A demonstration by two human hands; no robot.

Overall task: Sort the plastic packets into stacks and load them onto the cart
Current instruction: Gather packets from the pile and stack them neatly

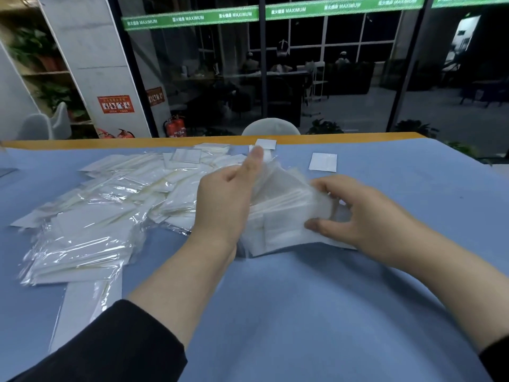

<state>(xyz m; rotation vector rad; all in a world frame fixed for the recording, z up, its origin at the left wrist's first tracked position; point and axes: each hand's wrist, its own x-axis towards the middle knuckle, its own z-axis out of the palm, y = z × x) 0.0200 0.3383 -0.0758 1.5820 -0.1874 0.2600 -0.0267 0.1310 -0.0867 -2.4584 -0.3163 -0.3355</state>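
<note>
Many of the plastic packets cannot be told apart: the loose heap (110,205) on the left of the blue table (303,312) is a glare of clear film and white inserts, its edges overlapping so that no count is possible. No cart shows in the head view. Part of the stack (281,216) between the hands is hidden behind the left hand (223,202), and motion blur smears its upper packets. Both forearms are cut off by the lower edge of the picture, the black sleeves (115,346) only partly seen.

That stack sits on the table at the middle, touching the right edge of the heap. Its long axis runs roughly left to right, with the top packets tilted up toward the far side. Two single white packets (322,162) lie flat and apart from it near the table's far orange edge (192,139); one is half covered by the raised fingertip.

Left hand stands on its edge against the stack's left side, back of the hand toward the camera, one finger stretched up and forward while the others wrap behind the packets, out of sight. Right hand (366,216) lies palm down at the stack's right end, thumb below and curled fingers above, pinching the packet edges.
</note>
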